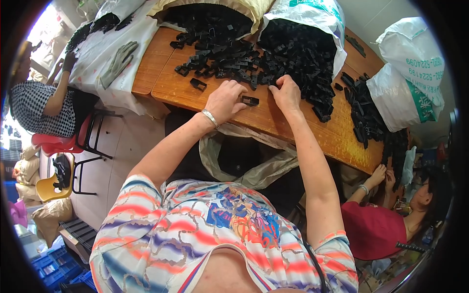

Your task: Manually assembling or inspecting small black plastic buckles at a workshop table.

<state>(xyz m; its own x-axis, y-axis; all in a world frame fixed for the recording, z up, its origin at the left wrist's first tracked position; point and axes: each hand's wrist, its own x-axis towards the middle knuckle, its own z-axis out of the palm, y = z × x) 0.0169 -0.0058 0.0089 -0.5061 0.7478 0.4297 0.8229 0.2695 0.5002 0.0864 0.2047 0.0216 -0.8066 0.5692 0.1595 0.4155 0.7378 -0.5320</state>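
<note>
A small black plastic part [250,100] with a frame-like opening sits near the table's front edge. My left hand [226,101] is closed on one end of it between thumb and fingers. To the right, my right hand [287,95] is bent into a pinch at the front of the black parts pile [298,61]. What it pinches, if anything, is too small to make out. More loose black parts [215,57] are spread beyond my left hand, and a single one [198,84] lies apart, left of that hand.
Two open sacks, one tan [254,12] and one white [338,34], spill parts onto the wooden table [163,73]. Longer black pieces [361,115] lie right, by white bags [398,93]. An open bag [215,158] hangs below the front edge. Co-workers sit left [44,107] and right [373,227].
</note>
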